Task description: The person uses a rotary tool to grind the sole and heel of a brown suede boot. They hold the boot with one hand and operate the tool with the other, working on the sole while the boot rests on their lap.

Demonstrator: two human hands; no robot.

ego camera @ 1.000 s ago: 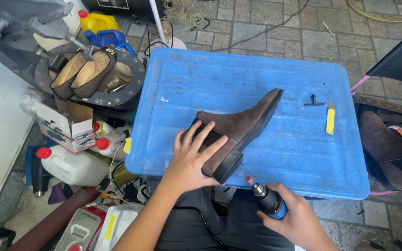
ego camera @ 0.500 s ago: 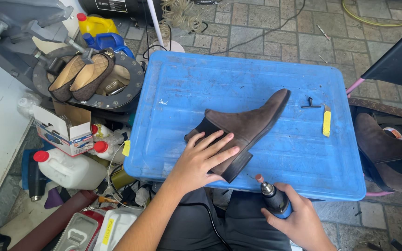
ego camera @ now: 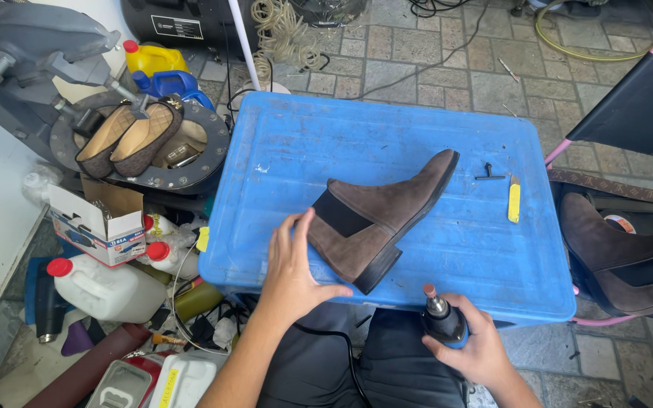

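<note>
- Holding a rotary tool (ego camera: 441,321) upright, our right hand (ego camera: 478,349) has its fingers wrapped fully around the body, with the small sanding tip pointing up just below the lid's near edge.
- Our left hand (ego camera: 290,266) is spread wide, fingers open and flat against the ankle end of the boot (ego camera: 376,215); it steadies the boot but does not clasp it.
- The boot is brown suede and lies on its side on the blue lid (ego camera: 281,151), heel toward us and toe pointing away to the right.
- We judge the main risk to be slipping: an open palm gives little hold, so a push from the tip could skate the boot across the smooth lid or scuff the suede.
- The heel sits near the lid's front edge, so a shove toward us could tip the boot off.
- A cord (ego camera: 334,344) trails across our lap and could snag the tool arm.
- Farther right on the lid lie a yellow knife (ego camera: 514,202) and a small black key (ego camera: 489,174), well apart from the boot.
- A second boot (ego camera: 621,257) rests off the lid's right side; to the left sit white jugs (ego camera: 107,291), a box (ego camera: 92,223) and two flats (ego camera: 126,140) on a round plate.
</note>
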